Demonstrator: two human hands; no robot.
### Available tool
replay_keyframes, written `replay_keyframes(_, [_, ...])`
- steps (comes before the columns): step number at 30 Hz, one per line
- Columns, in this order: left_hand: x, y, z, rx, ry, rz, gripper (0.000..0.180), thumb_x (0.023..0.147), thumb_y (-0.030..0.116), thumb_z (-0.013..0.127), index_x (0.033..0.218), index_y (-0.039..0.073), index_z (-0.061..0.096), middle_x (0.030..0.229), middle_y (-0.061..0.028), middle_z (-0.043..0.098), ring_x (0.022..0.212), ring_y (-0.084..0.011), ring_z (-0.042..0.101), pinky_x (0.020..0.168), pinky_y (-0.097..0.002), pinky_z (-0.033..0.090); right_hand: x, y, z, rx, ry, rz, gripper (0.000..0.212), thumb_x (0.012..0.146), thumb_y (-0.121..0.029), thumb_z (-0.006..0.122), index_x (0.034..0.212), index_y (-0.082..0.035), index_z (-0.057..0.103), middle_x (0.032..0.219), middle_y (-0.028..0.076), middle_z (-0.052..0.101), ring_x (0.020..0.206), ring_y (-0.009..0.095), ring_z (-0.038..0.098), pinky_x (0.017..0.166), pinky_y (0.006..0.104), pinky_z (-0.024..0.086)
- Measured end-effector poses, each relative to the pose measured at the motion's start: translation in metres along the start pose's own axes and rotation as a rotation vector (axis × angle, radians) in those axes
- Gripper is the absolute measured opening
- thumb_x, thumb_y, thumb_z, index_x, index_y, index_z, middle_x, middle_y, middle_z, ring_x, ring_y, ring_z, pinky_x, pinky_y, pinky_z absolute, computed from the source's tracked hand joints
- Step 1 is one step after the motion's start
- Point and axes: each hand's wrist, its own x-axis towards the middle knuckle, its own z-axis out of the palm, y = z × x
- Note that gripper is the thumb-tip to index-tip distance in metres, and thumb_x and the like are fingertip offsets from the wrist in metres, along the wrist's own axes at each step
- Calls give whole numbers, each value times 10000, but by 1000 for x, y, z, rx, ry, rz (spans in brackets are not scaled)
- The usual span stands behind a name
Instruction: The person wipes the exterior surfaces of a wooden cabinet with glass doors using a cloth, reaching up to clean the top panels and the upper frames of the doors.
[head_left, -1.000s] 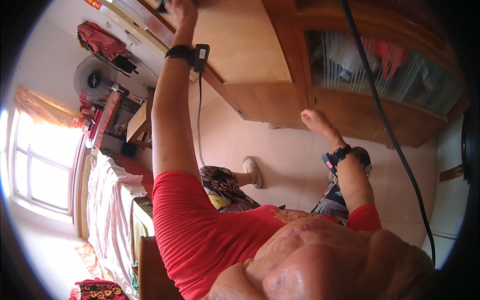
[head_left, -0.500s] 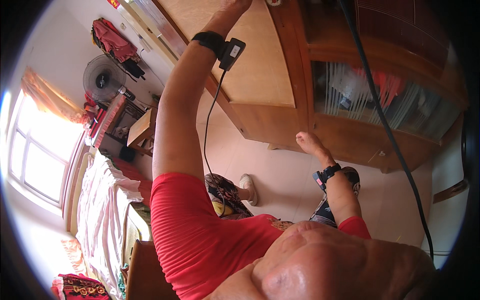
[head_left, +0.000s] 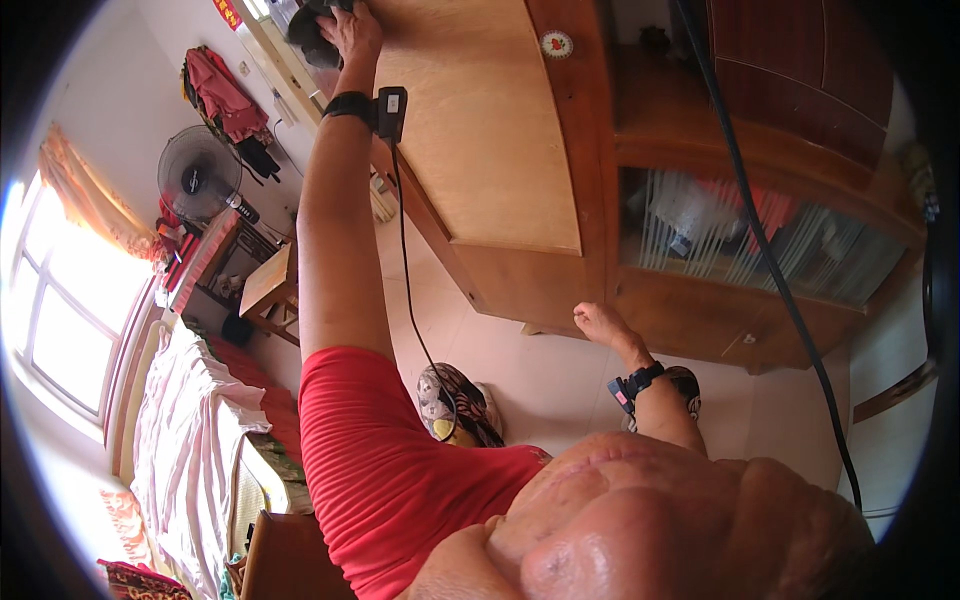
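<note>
My left arm reaches up and forward to the far left edge of a wooden cabinet (head_left: 490,140). There my left hand (head_left: 355,38) is closed on a dark grey cloth (head_left: 315,38), pressed near the top of the pale door panel. Part of the cloth is cut off by the picture's upper rim. Lower down, my right hand (head_left: 603,322) hangs in front of the cabinet's base with its fingers curled in, and nothing shows in it. A round white knob with a red flower (head_left: 556,44) sits on the cabinet's frame.
A black cable (head_left: 765,220) crosses on the right, before the cabinet's striped glass pane (head_left: 700,220). A thin cord (head_left: 408,290) hangs from my left wrist device. At left are a fan (head_left: 200,172), a wooden stool (head_left: 270,285) and a bed with white cloth (head_left: 190,420).
My left hand has moved leftward over the panel to its edge, and the cloth in it now shows. My right hand sits slightly lower and further left in the picture, still curled.
</note>
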Motion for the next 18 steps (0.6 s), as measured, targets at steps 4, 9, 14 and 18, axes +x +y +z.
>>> replay_keyframes(4, [18, 16, 2, -353, 204, -420, 605, 916, 403, 460, 1451, 134, 369, 1438, -369, 285, 1365, -505, 230, 1145, -524, 195, 4, -13, -7, -28, -35, 17, 222, 870, -184, 558, 951, -30, 696, 910, 218, 687, 874, 393, 660, 781, 442, 534])
replay_keyframes(9, [76, 122, -46, -423, 322, 264, 501, 933, 212, 510, 1418, 110, 436, 1497, -242, 305, 1358, -468, 289, 1123, -488, 281, 5, -18, -10, -8, -35, 9, 225, 868, -186, 561, 958, -28, 694, 928, 214, 690, 889, 384, 664, 797, 437, 531])
replay_keyframes(14, [75, 190, -74, -407, 289, 362, 537, 930, 220, 526, 1441, 116, 398, 1502, -238, 304, 1381, -456, 256, 1124, -514, 268, 4, -5, -4, -35, -92, 16, 240, 875, -204, 558, 996, -43, 689, 937, 204, 692, 890, 376, 667, 784, 424, 530])
replay_keyframes(18, [102, 157, -70, -335, 196, 276, 540, 938, 228, 504, 1454, 129, 377, 1492, -211, 342, 1330, -472, 325, 1124, -529, 254, 7, -21, -9, -78, -124, 22, 241, 874, -205, 556, 998, -45, 687, 937, 204, 691, 887, 375, 667, 782, 430, 530])
